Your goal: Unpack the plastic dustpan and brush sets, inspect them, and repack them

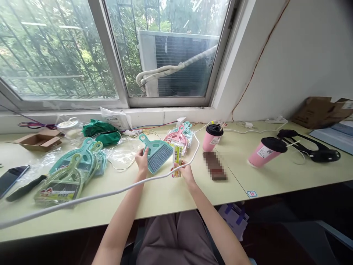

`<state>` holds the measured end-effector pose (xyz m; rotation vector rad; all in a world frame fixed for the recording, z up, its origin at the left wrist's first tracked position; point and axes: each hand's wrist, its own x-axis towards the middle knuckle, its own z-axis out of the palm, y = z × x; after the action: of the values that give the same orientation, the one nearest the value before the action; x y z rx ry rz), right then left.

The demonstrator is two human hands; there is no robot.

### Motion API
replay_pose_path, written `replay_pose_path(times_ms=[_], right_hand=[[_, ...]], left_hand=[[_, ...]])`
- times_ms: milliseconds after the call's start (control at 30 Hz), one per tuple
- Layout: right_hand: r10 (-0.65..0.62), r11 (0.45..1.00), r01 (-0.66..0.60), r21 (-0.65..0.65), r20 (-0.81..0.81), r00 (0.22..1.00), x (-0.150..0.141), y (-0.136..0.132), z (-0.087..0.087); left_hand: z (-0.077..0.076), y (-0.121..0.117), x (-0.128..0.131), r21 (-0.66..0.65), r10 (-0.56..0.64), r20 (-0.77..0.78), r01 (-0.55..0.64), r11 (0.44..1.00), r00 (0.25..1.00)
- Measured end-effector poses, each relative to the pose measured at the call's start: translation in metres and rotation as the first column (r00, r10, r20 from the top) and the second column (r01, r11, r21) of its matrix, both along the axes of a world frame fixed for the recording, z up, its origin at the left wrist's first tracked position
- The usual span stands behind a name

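Teal dustpan-and-brush set (pixel 158 156) is gripped near its handle in the left hand (pixel 141 160), above the worktop (pixel 160 200). Printed card (pixel 177 154) is pinched in the right hand (pixel 185 171), clear of the set's face. No film is seen on this set; bagged sets (pixel 73 167), left side, are apparently left unopened.

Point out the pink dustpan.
The pink dustpan lies beyond the printed packaging in the right hand; the left hand holds a turquoise one; the other dustpans are turquoise or green.
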<state>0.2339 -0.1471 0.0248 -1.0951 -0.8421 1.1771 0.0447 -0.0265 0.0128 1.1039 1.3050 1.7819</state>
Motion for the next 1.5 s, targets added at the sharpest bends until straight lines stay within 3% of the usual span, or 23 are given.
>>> replay_pose_path(times_ms=[100,233,333,433,533,700,833,967,1067,1167,1267,1333,1400,1500], right_hand=[[-0.085,0.996,0.081,-0.035,-0.122,0.989,-0.030,0.029,-0.004],[-0.368,0.927,0.368,-0.067,0.014,0.930,-0.061,0.062,-0.012],[-0.446,0.893,0.449,-0.015,0.086,0.891,-0.078,0.080,-0.018],[-0.396,0.918,0.393,0.044,0.098,0.913,-0.090,0.087,-0.026],[-0.361,0.932,0.361,0.007,0.068,0.930,-0.094,0.086,-0.034],[-0.360,0.933,0.358,-0.034,-0.111,0.926,-0.089,0.084,-0.037],[-0.142,0.990,0.141,-0.029,-0.320,0.937,-0.090,0.084,-0.032],[-0.024,1.000,0.018,-0.022,-0.376,0.926,-0.095,0.081,-0.031],[-0.072,0.997,0.070,-0.016,-0.294,0.953,-0.094,0.079,-0.034],[-0.231,0.973,0.228,-0.042,-0.119,0.966,-0.083,0.081,-0.036],[-0.386,0.921,0.382,-0.078,-0.044,0.921,-0.066,0.083,-0.031],[-0.457,0.889,0.455,-0.043,-0.081,0.886,-0.055,0.085,-0.023],[-0.437,0.896,0.444,0.017,-0.158,0.886,-0.047,0.084,-0.014],[-0.225,0.966,0.244,0.088,-0.183,0.957,-0.049,0.081,-0.006]], left_hand=[[0.003,-0.003,-0.001,0.018,0.022,0.016,-0.022,1.000,1.000],[0.007,-0.003,-0.008,0.043,0.097,0.063,-0.099,0.994,0.993],[0.007,-0.002,-0.013,0.031,0.161,0.107,-0.166,0.986,0.981],[0.005,-0.003,-0.011,0.013,0.195,0.112,-0.198,0.980,0.974],[0.002,-0.006,-0.002,0.005,0.172,0.098,-0.173,0.985,0.980],[-0.008,-0.009,0.013,0.004,0.146,0.128,-0.147,0.989,0.981],[-0.013,-0.009,0.015,-0.037,0.164,0.183,-0.160,0.986,0.969],[-0.012,-0.010,0.014,-0.053,0.201,0.207,-0.195,0.979,0.957],[-0.009,-0.011,0.011,-0.054,0.228,0.146,-0.222,0.973,0.963],[-0.008,-0.009,0.008,-0.047,0.265,0.078,-0.262,0.964,0.961],[-0.008,-0.007,0.006,-0.030,0.288,0.085,-0.286,0.958,0.954],[-0.009,-0.006,0.005,-0.032,0.300,0.083,-0.298,0.954,0.950],[-0.009,-0.005,0.004,-0.037,0.313,0.066,-0.311,0.950,0.947],[-0.009,-0.006,0.006,-0.039,0.330,0.048,-0.328,0.944,0.943]])
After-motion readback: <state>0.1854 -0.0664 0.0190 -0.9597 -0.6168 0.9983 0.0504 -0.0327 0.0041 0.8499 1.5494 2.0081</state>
